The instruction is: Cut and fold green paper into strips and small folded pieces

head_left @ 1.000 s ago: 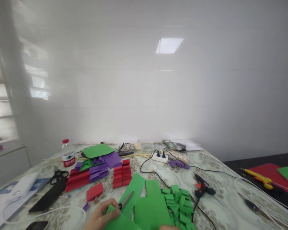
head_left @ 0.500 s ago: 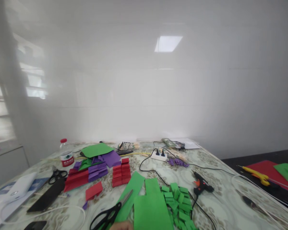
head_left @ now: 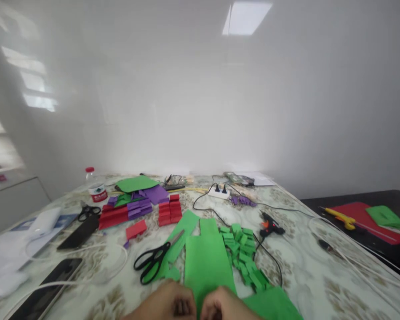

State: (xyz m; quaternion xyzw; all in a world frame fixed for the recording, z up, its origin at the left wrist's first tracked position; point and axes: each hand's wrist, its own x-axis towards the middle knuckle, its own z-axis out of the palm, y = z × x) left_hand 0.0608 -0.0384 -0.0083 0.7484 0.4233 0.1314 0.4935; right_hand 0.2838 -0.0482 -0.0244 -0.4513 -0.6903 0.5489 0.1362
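Observation:
A green foam sheet (head_left: 206, 266) lies flat on the patterned table in front of me. My left hand (head_left: 168, 304) and my right hand (head_left: 224, 306) sit side by side at its near edge, fingers curled and pinching the sheet. Only the knuckles and upper fingers show above the bottom of the view. Black-handled scissors (head_left: 155, 262) lie on a green strip just left of the sheet, with no hand on them. Right of the sheet is a pile of small green cut pieces (head_left: 243, 258).
A black glue gun (head_left: 268, 226) with its cord lies right of the pile. Stacks of red strips (head_left: 170, 211) and purple strips (head_left: 138, 209), a second pair of scissors (head_left: 88, 211), a bottle (head_left: 95, 189) and a power strip (head_left: 218, 192) sit farther back. A phone (head_left: 43, 293) is near left.
My left hand has let go of the scissors, which now lie on the table. Both hands have come together at the green sheet's near edge. The view has tilted down.

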